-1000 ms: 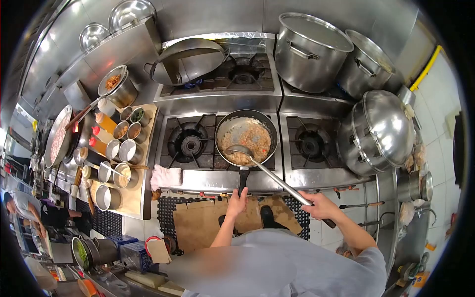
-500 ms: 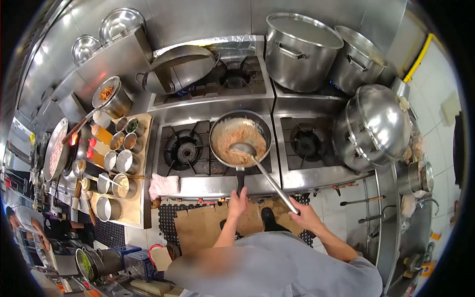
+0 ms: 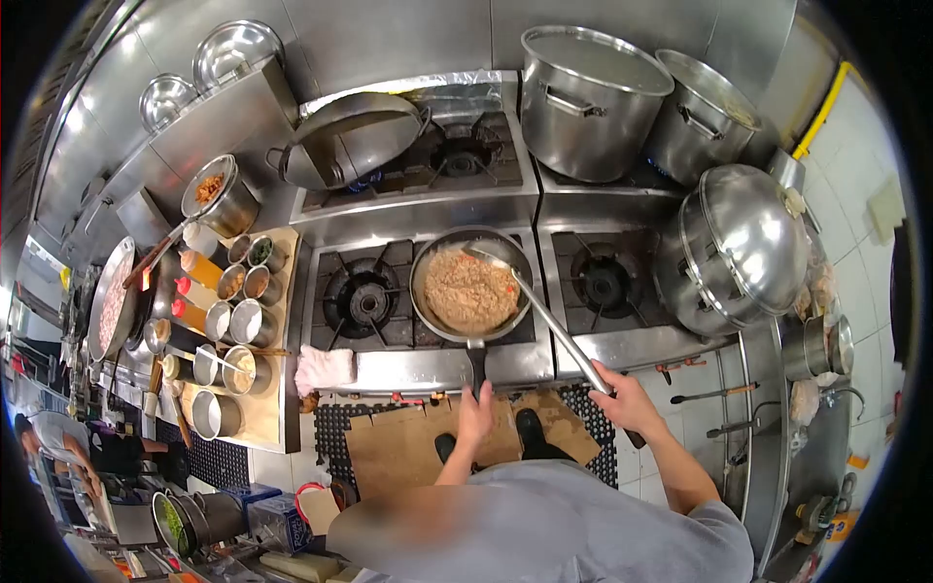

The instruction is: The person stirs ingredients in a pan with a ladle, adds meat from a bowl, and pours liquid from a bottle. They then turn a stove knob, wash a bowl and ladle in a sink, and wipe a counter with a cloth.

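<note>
Holds the black handle of a round, dark-rimmed metal frying pan (image 3: 421, 309) in the left hand (image 3: 475, 416), with a closed, narrow grip about its near end. Holds in the right hand (image 3: 628, 400) a long-shafted steel ladle (image 3: 558, 331), with a closed grip around its black end piece, leaving the tip jutting out beneath. Slants the shaft up and leftward over the pan rim, with the ladle head in the upper right part of a tan minced mixture flecked with red (image 3: 466, 291). Seems to press the ladle's edge into the mixture, though hard to make out at this size. Has the pan on the front row of a stainless-steel stove (image 3: 418, 369), between a black iron burner (image 3: 369, 304) to the left and another to the right. Has near the stove's front left corner a folded pale pink cloth (image 3: 327, 367). Shows behind the pan a large two-handled metal wok (image 3: 389, 109) and, farther right, a tall lidded steel stockpot (image 3: 583, 126). Carries on the tan-topped bench (image 3: 262, 418) at left small steel containers (image 3: 216, 415) and an orange squeeze bottle (image 3: 203, 269).
</note>
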A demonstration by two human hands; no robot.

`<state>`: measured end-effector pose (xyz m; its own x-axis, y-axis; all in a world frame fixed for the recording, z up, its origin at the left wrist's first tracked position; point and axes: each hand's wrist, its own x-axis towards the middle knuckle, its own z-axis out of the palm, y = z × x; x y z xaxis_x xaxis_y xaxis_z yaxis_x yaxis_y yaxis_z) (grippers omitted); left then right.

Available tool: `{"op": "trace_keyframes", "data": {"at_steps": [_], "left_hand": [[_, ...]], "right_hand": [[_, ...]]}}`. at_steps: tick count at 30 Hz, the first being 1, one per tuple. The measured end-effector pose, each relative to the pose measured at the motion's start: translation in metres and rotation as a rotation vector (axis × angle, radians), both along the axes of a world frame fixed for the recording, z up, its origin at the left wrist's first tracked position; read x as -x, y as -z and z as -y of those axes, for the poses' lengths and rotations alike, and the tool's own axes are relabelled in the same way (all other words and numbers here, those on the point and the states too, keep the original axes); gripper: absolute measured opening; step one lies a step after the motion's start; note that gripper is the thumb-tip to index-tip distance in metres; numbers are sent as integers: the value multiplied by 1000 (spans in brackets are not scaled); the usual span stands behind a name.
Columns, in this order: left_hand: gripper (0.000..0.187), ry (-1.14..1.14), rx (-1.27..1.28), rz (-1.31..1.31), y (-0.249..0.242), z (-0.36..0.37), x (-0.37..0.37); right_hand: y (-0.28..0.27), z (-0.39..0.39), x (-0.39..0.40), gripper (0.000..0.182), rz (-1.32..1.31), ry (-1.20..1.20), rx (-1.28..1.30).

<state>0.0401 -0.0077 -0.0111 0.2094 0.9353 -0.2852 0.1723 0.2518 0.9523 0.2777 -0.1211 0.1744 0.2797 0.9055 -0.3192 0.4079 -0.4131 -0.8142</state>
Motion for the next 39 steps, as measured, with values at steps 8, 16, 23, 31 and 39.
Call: {"op": "trace_keyframes", "data": {"at_steps": [8,16,23,31,39], "left_hand": [[38,67,205,34,-20,-1,11],[35,88,341,81,-20,-24,5],[33,87,334,75,-24,-22,-2],[42,69,319,138,-10,-10,6],[43,72,301,96,-23,-13,4]], "right_hand": [[40,-64,-24,59,251,-135,48],[-5,-50,-3,59,334,-416,159],[-22,-6,-12,56,166,-371,253],[97,-19,-5,59,405,-227,-226],[76,-11,22,59,49,-101,-93]]}}
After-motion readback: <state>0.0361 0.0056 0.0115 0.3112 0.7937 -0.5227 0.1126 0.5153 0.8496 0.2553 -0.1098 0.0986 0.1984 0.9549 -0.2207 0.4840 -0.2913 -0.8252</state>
